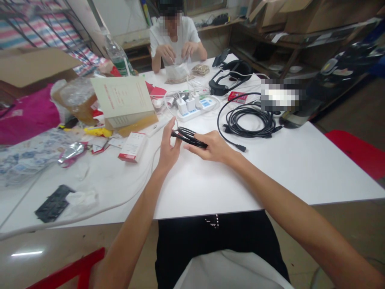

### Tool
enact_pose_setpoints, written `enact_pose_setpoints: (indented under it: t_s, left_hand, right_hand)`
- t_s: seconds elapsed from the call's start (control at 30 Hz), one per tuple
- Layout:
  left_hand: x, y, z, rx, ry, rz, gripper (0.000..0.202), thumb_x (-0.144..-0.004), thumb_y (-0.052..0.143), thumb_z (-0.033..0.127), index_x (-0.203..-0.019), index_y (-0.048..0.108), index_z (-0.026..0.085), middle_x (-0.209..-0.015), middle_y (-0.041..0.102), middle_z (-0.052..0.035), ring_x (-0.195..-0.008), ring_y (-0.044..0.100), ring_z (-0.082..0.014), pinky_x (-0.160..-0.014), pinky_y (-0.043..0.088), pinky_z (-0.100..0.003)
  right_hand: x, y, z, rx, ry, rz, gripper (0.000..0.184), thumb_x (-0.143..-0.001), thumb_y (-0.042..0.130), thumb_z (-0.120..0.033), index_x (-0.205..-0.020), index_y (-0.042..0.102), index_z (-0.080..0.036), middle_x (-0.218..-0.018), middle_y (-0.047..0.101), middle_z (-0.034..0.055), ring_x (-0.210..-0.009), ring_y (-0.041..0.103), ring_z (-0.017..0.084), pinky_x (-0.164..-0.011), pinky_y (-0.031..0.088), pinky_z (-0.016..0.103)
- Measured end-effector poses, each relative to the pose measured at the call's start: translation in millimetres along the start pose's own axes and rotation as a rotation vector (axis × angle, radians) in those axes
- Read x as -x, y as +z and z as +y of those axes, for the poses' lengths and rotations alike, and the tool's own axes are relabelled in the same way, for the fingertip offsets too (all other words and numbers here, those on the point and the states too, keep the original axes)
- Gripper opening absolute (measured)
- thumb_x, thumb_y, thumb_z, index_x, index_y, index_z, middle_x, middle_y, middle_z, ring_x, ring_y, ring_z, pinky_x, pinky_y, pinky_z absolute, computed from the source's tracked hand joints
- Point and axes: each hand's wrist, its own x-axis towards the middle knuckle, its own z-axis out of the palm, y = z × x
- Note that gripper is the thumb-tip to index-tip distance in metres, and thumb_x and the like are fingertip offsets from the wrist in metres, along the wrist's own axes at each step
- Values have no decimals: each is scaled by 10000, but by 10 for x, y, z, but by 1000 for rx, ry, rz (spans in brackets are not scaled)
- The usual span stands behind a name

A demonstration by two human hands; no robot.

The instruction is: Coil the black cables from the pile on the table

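My left hand (168,145) stands upright on the white table (204,180), its fingers around a looped black cable (189,137). My right hand (210,147) comes in from the right and pinches the same loop. Just beyond them lies a white power strip (192,113) with white plug adapters in it. To the right rests a larger coil of black cable (249,124), and a small red-and-white box (132,147) lies left of my left hand.
A person (174,42) across the table handles a clear bag. A black headset (228,76), a cream booklet (122,100) and a water bottle (117,54) stand on the table. A black perforated panel (54,202) lies near the left edge, and a red stool (355,152) stands right.
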Motion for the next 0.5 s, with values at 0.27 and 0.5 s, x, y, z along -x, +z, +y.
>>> enact_pose_setpoints:
  t_s: [0.27,0.5]
  left_hand:
    - [-14,9,203,83,-77,-33,415,-1020,712,546,-1321,721,260,-1262,775,-95,-1179,745,-251,-1064,577,-378]
    - [-40,66,191,244,-284,80,423,-993,706,637,-990,718,213,-731,634,20,-684,676,-141,-722,570,-274]
  right_hand:
    - [-68,-131,-128,-267,107,-4,718,-1068,436,-716,-611,369,-166,-555,269,-37,-525,225,35,-536,180,262]
    - [-112,-122,-14,-269,303,88,720,-983,527,-811,-676,419,-168,-627,367,-28,-618,297,52,-584,218,259]
